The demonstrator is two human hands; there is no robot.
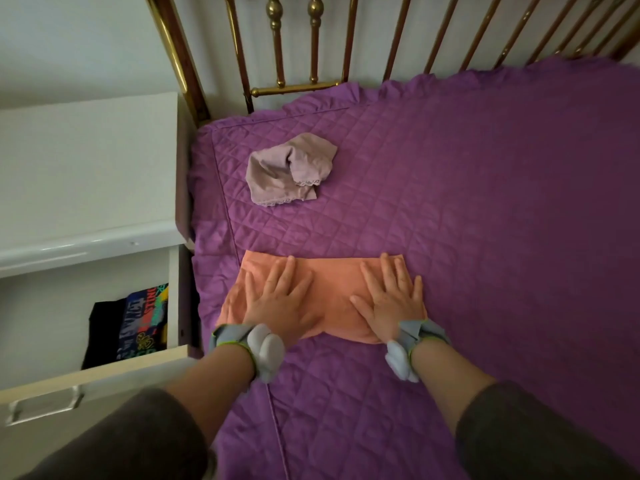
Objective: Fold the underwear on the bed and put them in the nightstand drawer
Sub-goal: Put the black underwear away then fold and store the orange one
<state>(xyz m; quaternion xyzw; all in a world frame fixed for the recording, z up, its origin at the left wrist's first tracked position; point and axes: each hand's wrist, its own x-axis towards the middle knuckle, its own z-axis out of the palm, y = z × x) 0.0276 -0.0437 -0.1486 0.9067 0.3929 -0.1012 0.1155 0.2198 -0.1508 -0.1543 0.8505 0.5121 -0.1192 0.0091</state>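
Note:
An orange pair of underwear [332, 292] lies spread flat on the purple quilted bed [485, 202], near its left edge. My left hand [280, 303] presses flat on its left half with straight, spread fingers. On the garment's right half my right hand [391, 299] lies flat the same way. Further up the bed sits a crumpled mauve pair of underwear [289, 169] with lace trim, untouched. The white nightstand [86, 168] stands left of the bed with its drawer [104, 372] pulled out; dark and colourful folded clothes [138, 323] lie inside.
A brass headboard [294, 46] with vertical bars runs along the far end of the bed. The drawer front with its handle [45, 407] juts out close to my left forearm. The right part of the quilt carries nothing.

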